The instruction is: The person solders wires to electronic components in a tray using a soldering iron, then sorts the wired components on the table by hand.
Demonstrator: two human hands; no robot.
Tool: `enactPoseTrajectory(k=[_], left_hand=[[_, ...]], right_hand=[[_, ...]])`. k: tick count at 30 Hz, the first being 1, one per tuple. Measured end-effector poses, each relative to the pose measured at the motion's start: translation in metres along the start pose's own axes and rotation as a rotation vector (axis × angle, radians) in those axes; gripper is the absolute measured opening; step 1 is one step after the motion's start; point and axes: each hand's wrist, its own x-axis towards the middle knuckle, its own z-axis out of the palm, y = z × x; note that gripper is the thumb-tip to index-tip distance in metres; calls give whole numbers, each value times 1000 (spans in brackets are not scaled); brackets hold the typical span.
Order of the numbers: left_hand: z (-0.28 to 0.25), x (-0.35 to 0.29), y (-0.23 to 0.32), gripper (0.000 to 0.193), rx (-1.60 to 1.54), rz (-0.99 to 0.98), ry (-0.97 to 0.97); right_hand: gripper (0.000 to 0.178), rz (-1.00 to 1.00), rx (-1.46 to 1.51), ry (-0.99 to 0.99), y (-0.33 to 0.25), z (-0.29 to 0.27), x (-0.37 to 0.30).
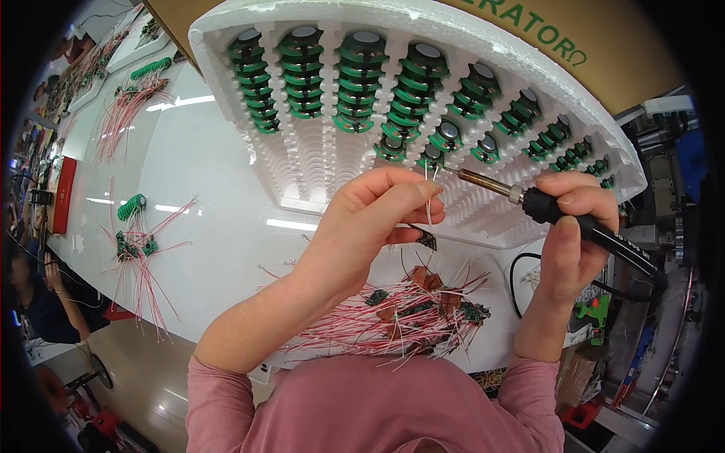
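My left hand point(366, 219) pinches thin white wires point(428, 208) between thumb and fingertips. Their upper ends reach a small round green part point(431, 155) in the foam tray point(317, 10). Close under those fingers is a small dark circuit board point(426, 238); whether they grip it too, I cannot tell. My right hand point(572, 234) is wrapped around the black handle of a soldering iron point(540, 204). Its tip points left, close to the wire ends and the round part; contact is too small to make out. Stacks of similar round green parts point(361, 83) fill several tray rows.
A heap of red and white wires with small boards point(408, 313) lies on the white table point(219, 257) before me. More wired bundles point(136, 245) lie to the left, near a red box point(64, 195). A cardboard box point(604, 45) stands behind the tray. Another person's arm point(68, 302) shows far left.
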Motion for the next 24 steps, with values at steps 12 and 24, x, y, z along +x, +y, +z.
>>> enactPoseTrajectory(k=[12, 24], left_hand=[[0, -1, -3, 19, 33, 41, 17], [-1, -3, -10, 18, -25, 105, 24]], right_hand=[[20, 7, -27, 29, -8, 1, 6], [18, -21, -64, -2, -13, 7, 18]])
